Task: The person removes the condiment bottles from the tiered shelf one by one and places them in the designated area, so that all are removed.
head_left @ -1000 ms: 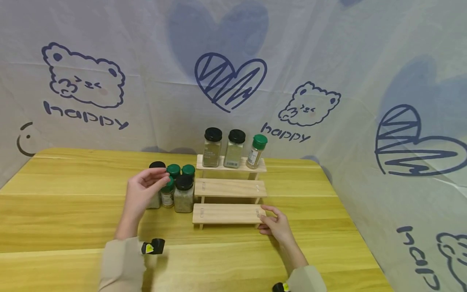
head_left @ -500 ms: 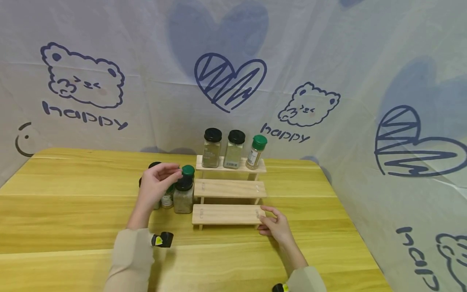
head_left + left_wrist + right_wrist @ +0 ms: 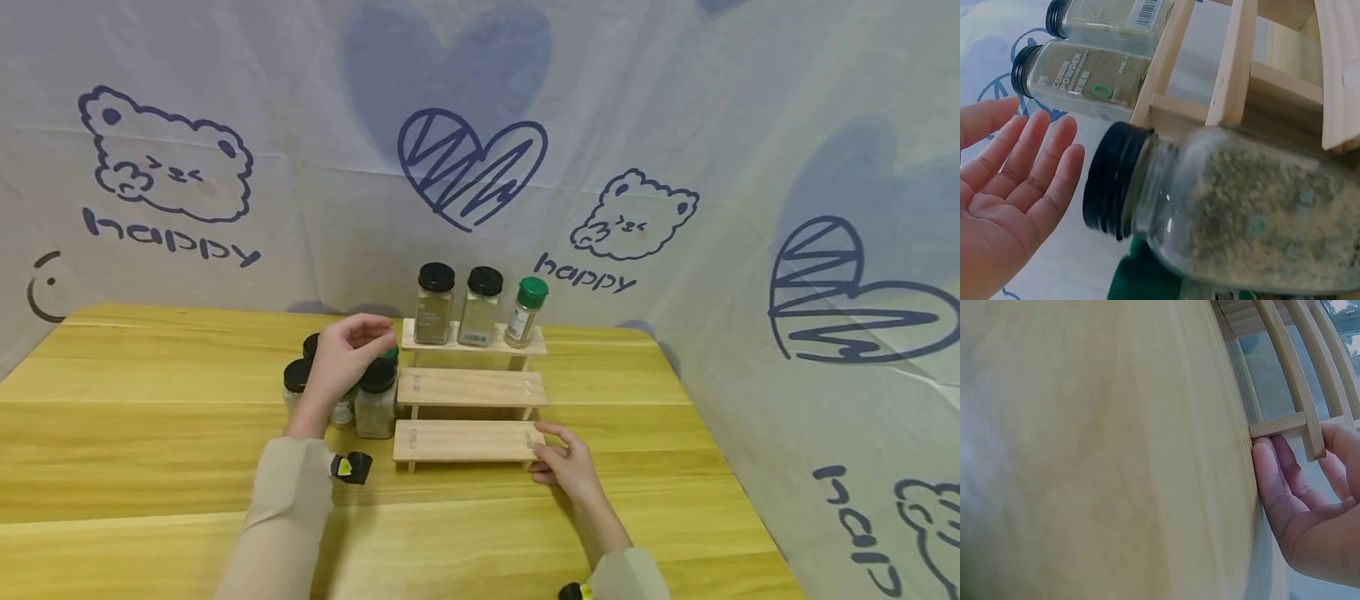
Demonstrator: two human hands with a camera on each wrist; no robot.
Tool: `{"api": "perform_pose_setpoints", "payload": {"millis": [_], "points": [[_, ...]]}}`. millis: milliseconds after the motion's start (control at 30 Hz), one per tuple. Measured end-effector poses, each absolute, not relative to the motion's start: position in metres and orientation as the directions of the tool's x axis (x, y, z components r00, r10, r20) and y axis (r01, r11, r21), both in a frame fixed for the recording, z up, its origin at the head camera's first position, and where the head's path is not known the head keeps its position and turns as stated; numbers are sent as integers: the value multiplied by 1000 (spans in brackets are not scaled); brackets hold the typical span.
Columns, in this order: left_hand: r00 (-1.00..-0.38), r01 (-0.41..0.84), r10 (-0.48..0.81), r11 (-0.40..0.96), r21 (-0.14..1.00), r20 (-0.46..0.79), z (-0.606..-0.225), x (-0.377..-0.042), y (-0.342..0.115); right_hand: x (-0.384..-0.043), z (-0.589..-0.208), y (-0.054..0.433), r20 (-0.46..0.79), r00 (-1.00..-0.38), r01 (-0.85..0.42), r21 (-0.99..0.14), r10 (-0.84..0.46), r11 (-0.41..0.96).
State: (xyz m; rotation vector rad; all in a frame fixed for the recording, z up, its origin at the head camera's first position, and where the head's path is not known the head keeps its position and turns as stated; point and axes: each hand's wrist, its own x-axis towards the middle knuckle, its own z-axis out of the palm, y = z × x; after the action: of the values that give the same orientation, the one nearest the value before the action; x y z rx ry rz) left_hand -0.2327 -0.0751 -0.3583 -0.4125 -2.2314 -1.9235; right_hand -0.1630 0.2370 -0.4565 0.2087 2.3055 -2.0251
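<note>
A three-tier wooden spice rack stands on the table. My right hand holds the right end of its lowest step; in the right wrist view the fingers lie beside the leg, the thumb at the board. My left hand hovers above a cluster of spice jars left of the rack, holding nothing. In the left wrist view its fingers are loosely extended near a black-lidded jar of greenish flakes. A green cap shows below. My left hand partly hides the cluster in the head view.
On the top step stand a cumin powder jar, another black-lidded jar and a small green-capped bottle. A printed cloth hangs behind the yellow wooden table.
My left hand has moved right and a little away from me across the jar cluster, toward the top step's left end. The right hand has stayed on the rack.
</note>
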Motion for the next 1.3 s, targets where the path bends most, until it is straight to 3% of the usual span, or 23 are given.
{"api": "perform_pose_setpoints", "payload": {"millis": [433,700,1300], "points": [[-916,397,1,127,909,400,-342,-246,-58,-162,-455,237,-148,-987,153,-983,54,105],[-934,356,25,74,931,355,-342,-264,-47,-163,-457,238,-144,-988,149,-984,49,103],[-969,235,109,135,962,222,-335,-274,-29,-164,-458,238,-149,-987,155,-982,65,104]]}}
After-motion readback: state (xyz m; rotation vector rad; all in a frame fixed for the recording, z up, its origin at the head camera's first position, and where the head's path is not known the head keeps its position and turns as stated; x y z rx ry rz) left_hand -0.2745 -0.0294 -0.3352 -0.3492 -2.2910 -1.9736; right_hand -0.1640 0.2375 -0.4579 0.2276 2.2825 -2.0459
